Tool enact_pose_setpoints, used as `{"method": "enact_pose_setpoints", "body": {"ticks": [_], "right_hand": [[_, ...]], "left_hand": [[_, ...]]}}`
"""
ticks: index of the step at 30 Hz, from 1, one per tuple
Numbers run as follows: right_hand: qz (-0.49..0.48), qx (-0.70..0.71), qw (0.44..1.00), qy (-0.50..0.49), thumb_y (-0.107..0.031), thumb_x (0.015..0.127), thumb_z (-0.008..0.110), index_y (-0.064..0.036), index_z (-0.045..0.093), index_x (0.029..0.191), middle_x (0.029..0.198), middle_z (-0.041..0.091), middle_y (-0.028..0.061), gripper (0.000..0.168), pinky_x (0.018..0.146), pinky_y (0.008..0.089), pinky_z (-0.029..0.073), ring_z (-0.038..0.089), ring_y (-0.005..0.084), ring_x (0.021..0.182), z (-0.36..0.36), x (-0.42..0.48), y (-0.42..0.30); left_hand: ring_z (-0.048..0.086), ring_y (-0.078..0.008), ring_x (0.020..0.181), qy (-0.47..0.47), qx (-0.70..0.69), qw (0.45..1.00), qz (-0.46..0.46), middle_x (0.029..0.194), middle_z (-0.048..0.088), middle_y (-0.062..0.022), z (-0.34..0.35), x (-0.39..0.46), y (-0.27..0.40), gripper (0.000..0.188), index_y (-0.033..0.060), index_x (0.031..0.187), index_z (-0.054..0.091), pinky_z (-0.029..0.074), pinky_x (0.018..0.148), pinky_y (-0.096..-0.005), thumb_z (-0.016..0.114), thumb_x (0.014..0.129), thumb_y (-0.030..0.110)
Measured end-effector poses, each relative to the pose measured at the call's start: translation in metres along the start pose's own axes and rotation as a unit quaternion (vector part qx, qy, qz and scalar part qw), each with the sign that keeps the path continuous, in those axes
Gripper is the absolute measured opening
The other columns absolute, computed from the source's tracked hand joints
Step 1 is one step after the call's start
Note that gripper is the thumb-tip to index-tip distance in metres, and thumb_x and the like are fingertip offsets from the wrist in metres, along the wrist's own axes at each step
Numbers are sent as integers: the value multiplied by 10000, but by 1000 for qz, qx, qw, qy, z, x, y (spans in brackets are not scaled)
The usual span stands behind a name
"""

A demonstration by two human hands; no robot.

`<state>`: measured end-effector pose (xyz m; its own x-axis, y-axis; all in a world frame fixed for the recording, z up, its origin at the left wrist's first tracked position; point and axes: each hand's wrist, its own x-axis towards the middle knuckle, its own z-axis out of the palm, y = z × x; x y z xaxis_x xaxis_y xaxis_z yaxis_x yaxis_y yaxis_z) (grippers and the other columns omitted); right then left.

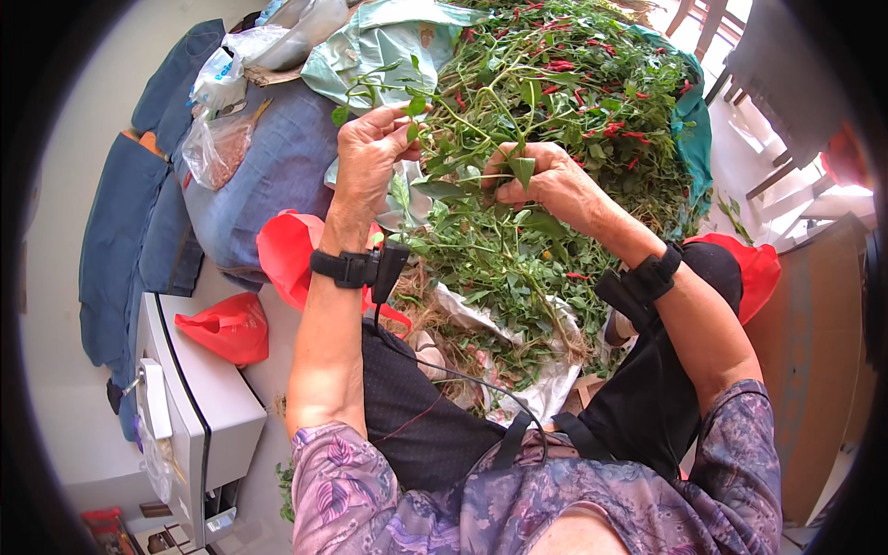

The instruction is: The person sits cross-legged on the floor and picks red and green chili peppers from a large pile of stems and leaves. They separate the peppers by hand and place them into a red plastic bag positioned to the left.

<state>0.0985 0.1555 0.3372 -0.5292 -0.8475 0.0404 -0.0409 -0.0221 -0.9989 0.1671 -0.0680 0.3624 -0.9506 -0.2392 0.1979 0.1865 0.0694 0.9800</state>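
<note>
My left hand (pixel 378 149) is raised at the upper middle, its thumb and fingers pinched on a leafy tip of a green pepper plant stem (pixel 472 125). To its right, my right hand (pixel 538 173) grips the same branching plant lower down, near some broad leaves. Behind and beyond both hands rises a large heap of uprooted chili pepper plants (pixel 610 90) with many red chilies (pixel 560 66) among the leaves. More cut greenery (pixel 485 257) lies under my hands, between my knees, with a bundle of pale roots (pixel 574 347) at its near end.
A white plastic sheet (pixel 548 388) lies below the greenery. Left stand a blue sofa (pixel 118 243) with plastic bags (pixel 218 149), and a white cabinet (pixel 222 409) carrying a red bag (pixel 232 326). A cardboard box (pixel 798 361) and grey chair (pixel 798 76) stand right. A cable (pixel 472 380) crosses my lap.
</note>
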Motion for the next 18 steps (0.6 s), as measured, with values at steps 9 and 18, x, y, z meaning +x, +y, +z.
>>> {"method": "enact_pose_setpoints", "body": {"ticks": [9, 18], "right_hand": [[10, 31, 999, 6, -10, 764, 594, -8, 581, 930, 854, 611, 37, 167, 736, 262, 491, 609, 129, 797, -4, 1, 4], [6, 62, 998, 21, -16, 755, 578, -9, 573, 959, 882, 612, 38, 205, 750, 259, 485, 608, 128, 807, 1, -2, -1]], "left_hand": [[605, -100, 829, -115, -32, 992, 48, 925, 665, -64, 6, 6, 2, 233, 15, 998, 653, 499, 697, -222, 655, 766, 1], [595, -105, 865, -97, -30, 993, 57, 918, 666, -48, 13, 3, 5, 173, 9, 970, 654, 475, 779, -225, 605, 805, -13]]}}
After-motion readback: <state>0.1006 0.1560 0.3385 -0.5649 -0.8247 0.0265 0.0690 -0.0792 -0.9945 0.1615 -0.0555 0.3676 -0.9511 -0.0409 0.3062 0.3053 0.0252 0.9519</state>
